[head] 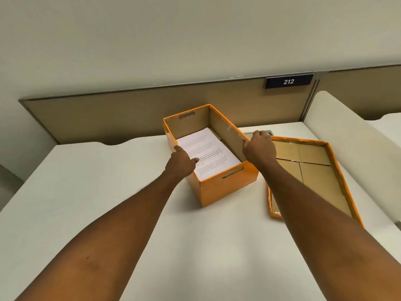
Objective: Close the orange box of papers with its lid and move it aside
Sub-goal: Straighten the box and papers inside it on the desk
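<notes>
An orange box (227,187) stands open on the white table, with a stack of printed papers (208,153) lying inside. Its orange lid (312,168) lies upside down on the table just right of the box, brown cardboard inside facing up. My left hand (181,162) is on the box's left wall, thumb over the rim toward the papers. My right hand (259,146) rests on the box's right wall, beside the lid's near-left corner. Both hands appear to hold the box by its sides.
The white table (86,192) ends at a tan partition (130,109) behind the box. A dark sign reading 212 (288,81) hangs on the partition. A white divider panel (347,131) rises at the right, just beyond the lid.
</notes>
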`<state>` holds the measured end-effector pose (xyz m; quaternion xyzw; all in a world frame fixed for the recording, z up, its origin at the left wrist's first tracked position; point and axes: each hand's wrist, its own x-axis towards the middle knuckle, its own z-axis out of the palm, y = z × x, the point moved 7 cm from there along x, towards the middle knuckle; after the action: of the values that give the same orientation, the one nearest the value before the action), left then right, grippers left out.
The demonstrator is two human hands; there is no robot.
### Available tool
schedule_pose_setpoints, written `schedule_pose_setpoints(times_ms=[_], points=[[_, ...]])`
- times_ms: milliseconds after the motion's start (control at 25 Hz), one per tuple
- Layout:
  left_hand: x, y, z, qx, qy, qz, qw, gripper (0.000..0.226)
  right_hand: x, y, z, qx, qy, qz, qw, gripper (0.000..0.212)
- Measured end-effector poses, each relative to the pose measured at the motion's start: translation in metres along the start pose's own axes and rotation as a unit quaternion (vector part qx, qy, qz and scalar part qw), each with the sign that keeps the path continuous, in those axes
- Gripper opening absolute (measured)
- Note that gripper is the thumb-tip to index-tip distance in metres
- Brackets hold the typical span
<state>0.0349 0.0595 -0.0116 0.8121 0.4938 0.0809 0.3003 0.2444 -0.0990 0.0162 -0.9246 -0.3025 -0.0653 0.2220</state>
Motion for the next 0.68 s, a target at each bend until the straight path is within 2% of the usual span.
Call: schedule_pose_setpoints(times_ms=[120,240,320,400,480,560,680], points=[[0.002,-0.018,0.01,-0.097,-0.012,-0.075,0.992,0.064,0.007,0.027,0.015,0.063,-0.027,0.081,0.994,0.046],[0.001,-0.032,0.024,-0.158,-0.049,-0.121,0.979,0.071,0.016,0.05,0.039,0.157,-0.099,0.134,0.973,0.042],[0.0,-0.035,0.031,-0.186,-0.063,-0.127,0.972,0.075,0.02,0.056,0.049,0.184,-0.134,0.138,0.964,0.046],[0.001,-0.035,0.04,-0.233,-0.093,-0.129,0.959,0.068,0.02,0.059,0.059,0.17,-0.151,0.126,0.966,0.037],[0.002,-0.03,0.046,-0.266,-0.119,-0.11,0.95,0.05,0.018,0.057,0.061,0.163,-0.136,0.112,0.971,0.029],[0.003,-0.024,0.045,-0.255,-0.12,-0.081,0.956,0.031,0.016,0.057,0.059,0.15,-0.111,0.099,0.977,0.024],[0.002,-0.027,0.035,-0.236,-0.089,-0.075,0.965,0.022,0.005,0.053,0.05,0.141,-0.078,0.095,0.982,0.023]])
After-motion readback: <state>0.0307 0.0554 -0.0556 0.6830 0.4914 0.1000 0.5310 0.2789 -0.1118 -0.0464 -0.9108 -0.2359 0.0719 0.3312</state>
